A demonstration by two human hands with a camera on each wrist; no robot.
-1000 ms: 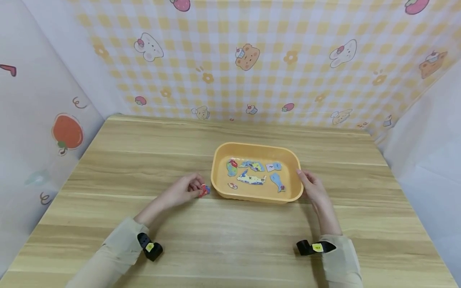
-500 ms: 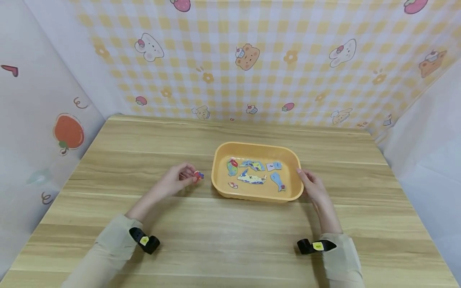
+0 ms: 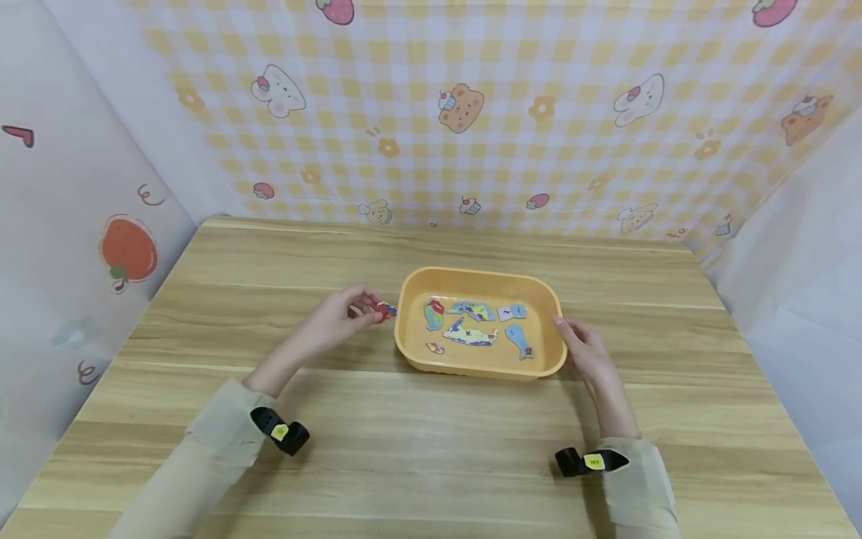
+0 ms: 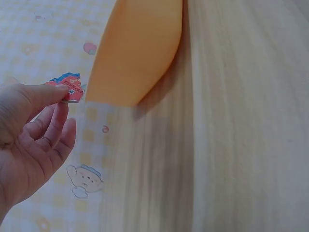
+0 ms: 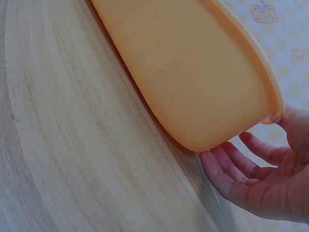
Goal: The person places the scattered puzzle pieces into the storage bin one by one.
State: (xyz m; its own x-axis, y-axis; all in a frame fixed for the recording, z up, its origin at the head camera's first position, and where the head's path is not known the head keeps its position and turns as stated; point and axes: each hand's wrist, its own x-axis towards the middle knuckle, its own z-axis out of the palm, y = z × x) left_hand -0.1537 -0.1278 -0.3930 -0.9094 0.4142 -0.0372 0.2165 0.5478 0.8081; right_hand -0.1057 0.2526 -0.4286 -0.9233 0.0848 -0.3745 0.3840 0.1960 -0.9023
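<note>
My left hand (image 3: 340,318) pinches a small flat red-and-blue cut-out piece (image 3: 387,311) between thumb and finger, just outside the tray's left end. In the left wrist view the piece (image 4: 72,91) shows printing on its red face, and the other fingers curl loosely below. At the right end of the yellow-orange plastic tray (image 3: 485,275), my right hand (image 3: 587,353) grips the rim, thumb over the edge. The right wrist view has its fingertips against the tray's outer wall (image 5: 188,77). Inside the tray lie several flat printed pieces, including a large cream-and-blue one (image 3: 470,333).
The tray stands on a wood-grain table (image 3: 431,449). Behind it hangs a yellow checked cloth (image 3: 404,165) with cartoon prints. A white printed sheet (image 3: 67,299) borders the left side. Black wrist cameras sit on both sleeves.
My left hand has lifted the red-and-blue piece from beside the tray's lower left, drawn back left, then come right toward the tray's left rim. The right hand and tray stay put.
</note>
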